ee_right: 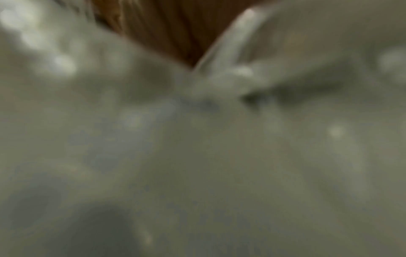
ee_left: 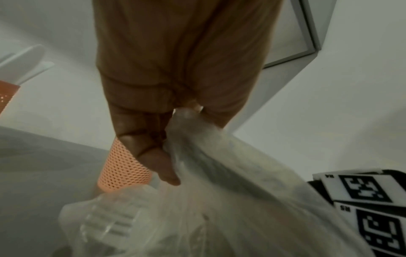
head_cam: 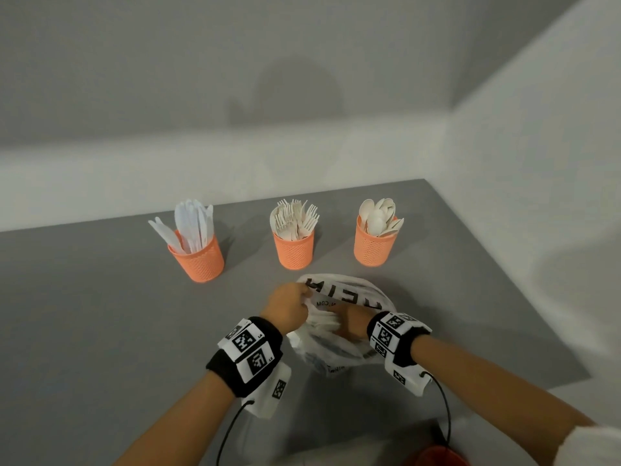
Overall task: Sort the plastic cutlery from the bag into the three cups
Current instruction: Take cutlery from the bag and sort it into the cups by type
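Note:
Three orange mesh cups stand in a row on the grey table: the left cup (head_cam: 198, 262) with knives, the middle cup (head_cam: 293, 248) with forks, the right cup (head_cam: 373, 247) with spoons. In front of them lies a translucent white plastic bag (head_cam: 339, 317) with black lettering. My left hand (head_cam: 289, 307) pinches the bag's rim (ee_left: 197, 139) and holds it up. My right hand (head_cam: 349, 326) reaches inside the bag, its fingers hidden by plastic. The right wrist view is a blur of bag plastic (ee_right: 197, 139) with a pale handle-like shape (ee_right: 232, 43) beside the fingers.
The grey table (head_cam: 100, 314) sits in a corner, with white walls behind and to the right. Its right edge runs close to the spoon cup. A red object (head_cam: 437, 457) shows at the bottom edge near my right arm.

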### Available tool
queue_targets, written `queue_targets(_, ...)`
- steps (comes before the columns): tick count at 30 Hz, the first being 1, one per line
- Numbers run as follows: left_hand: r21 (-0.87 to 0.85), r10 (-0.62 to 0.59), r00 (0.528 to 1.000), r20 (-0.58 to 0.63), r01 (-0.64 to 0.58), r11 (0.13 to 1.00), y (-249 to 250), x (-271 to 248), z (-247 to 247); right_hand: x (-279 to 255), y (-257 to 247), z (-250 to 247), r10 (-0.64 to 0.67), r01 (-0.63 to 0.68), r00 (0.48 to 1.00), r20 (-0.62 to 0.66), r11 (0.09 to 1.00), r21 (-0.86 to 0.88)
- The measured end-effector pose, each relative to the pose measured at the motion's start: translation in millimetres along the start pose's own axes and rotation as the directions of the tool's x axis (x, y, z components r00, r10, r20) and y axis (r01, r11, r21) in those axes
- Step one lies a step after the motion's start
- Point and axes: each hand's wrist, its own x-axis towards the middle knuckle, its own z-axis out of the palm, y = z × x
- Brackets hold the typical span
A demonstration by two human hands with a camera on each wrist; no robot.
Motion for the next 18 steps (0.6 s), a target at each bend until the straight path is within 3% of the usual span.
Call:
queue_targets(2, 0.03, -0.009, 1.0, -0.022, 0.01, 0.999, 1.7, 0.8, -4.9, -5.5, -0.9, -5.6, 0.101, -0.097, 0.994, -0.043, 0.991, 0.088)
queue_targets(6, 0.11, -0.021, 0.998, -0.057, 0.027, 0.994, 0.9, 3.3, -12.2, -12.8, 2.0, -12.0, 0.156, -0.148, 0.984, -0.089, 0.984, 0.094)
queue_targets(11, 0.178, -0.041, 0.997, -0.069, 0.053, 0.983, -2.8, 3.4, -17.0, -22.3, 5.5, -16.9, 0.056, -0.031, 0.984, -0.169, 0.989, 0.147)
queue_targets(15, 0.217, -0.049, 0.996, -0.074, 0.064, 0.974, -2.1, 2.4, -21.0, -20.4, 7.3, -20.0, 0.057, -0.04, 0.994, -0.091, 0.984, 0.172)
queue_targets(18, 0.255, -0.05, 0.992, -0.114, 0.078, 0.964, 1.1, -0.1, -23.6, -21.2, 6.1, -21.5, 0.006, 0.01, 0.993, -0.121, 0.992, 0.126)
